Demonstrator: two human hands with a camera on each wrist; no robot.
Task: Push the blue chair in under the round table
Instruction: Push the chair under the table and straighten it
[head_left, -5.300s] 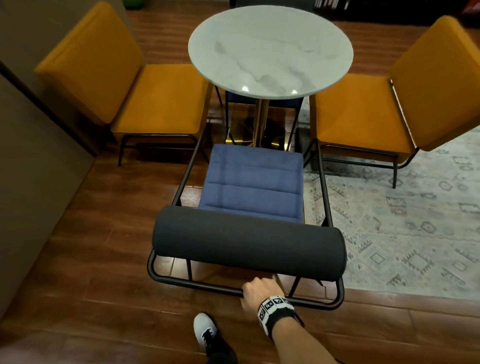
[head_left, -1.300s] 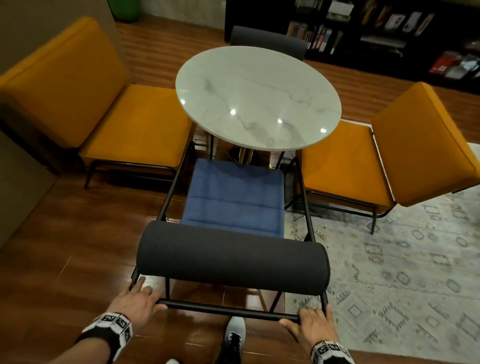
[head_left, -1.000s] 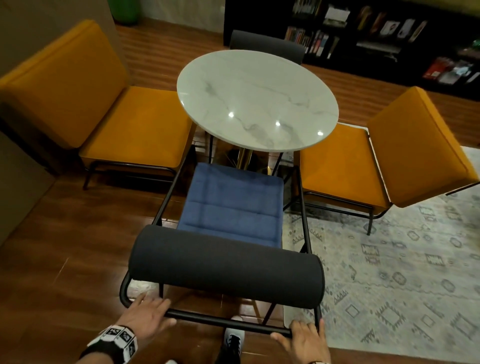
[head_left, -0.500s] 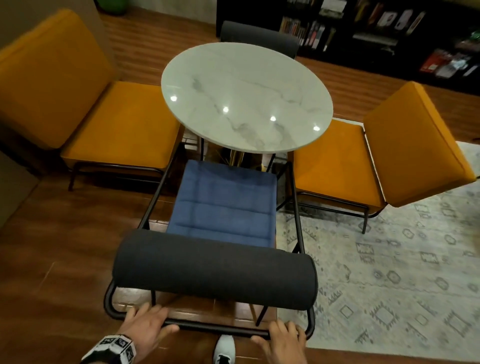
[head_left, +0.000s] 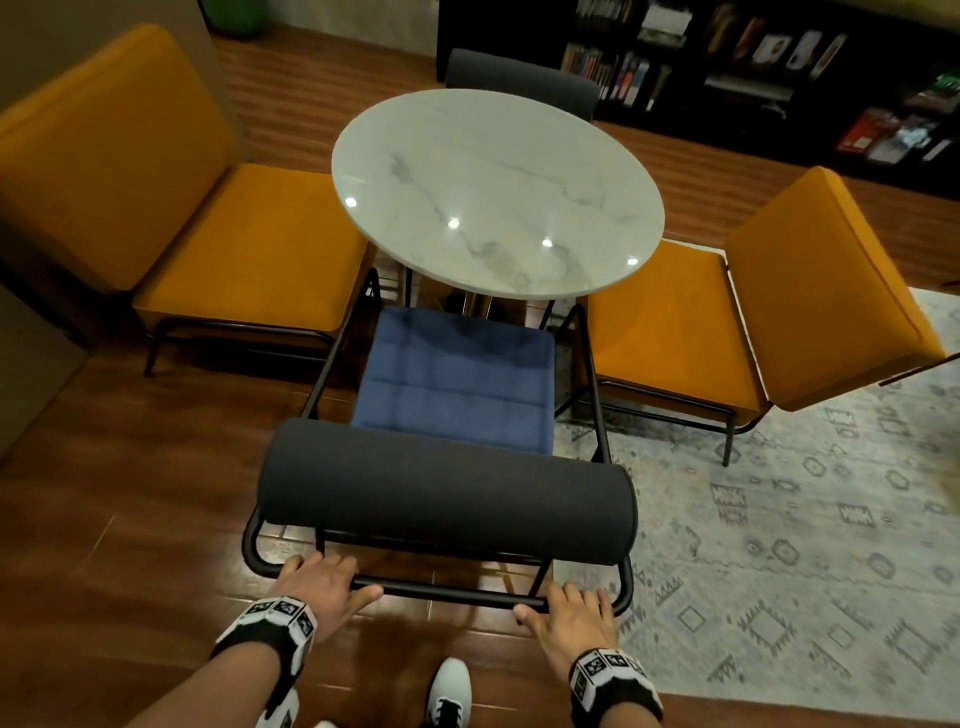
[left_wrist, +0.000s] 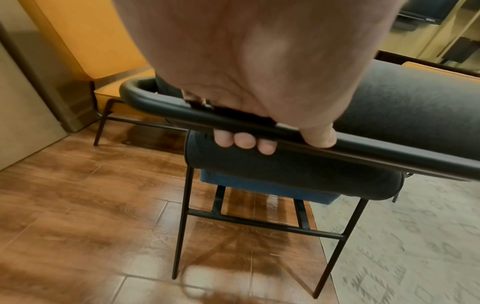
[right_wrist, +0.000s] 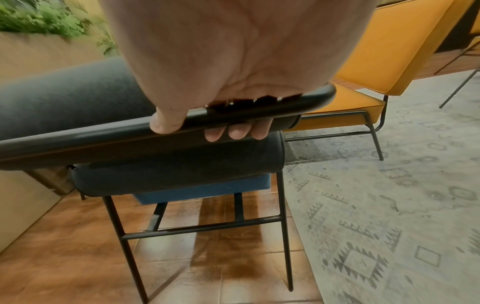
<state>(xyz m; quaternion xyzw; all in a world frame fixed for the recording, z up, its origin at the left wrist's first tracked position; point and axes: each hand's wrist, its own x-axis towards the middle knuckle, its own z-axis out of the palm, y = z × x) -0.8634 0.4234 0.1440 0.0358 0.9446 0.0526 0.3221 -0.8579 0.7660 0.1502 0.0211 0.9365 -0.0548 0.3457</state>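
The blue chair (head_left: 457, 379) has a blue seat, a dark grey roll backrest (head_left: 447, 493) and a black tube frame. Its seat's front edge lies just under the rim of the round white marble table (head_left: 498, 192). My left hand (head_left: 322, 582) grips the frame's rear bar (head_left: 441, 590) near the left corner; in the left wrist view its fingers (left_wrist: 244, 142) curl under the rear bar (left_wrist: 376, 156). My right hand (head_left: 569, 618) grips the same bar by the right corner, fingers (right_wrist: 236, 131) wrapped beneath the rear bar (right_wrist: 78, 139).
Orange chairs stand left (head_left: 208, 239) and right (head_left: 727, 322) of the table, close to the blue chair's frame sides. A dark chair back (head_left: 519, 78) shows behind the table. A patterned rug (head_left: 805, 545) lies right, wood floor left, bookshelves (head_left: 753, 67) at the back. My shoe (head_left: 449, 688) is below the bar.
Over the last second both hands stayed on the rear bar. The chair has slid forward, its seat front nearer the table rim. Five seconds ago only the right hand held the bar.
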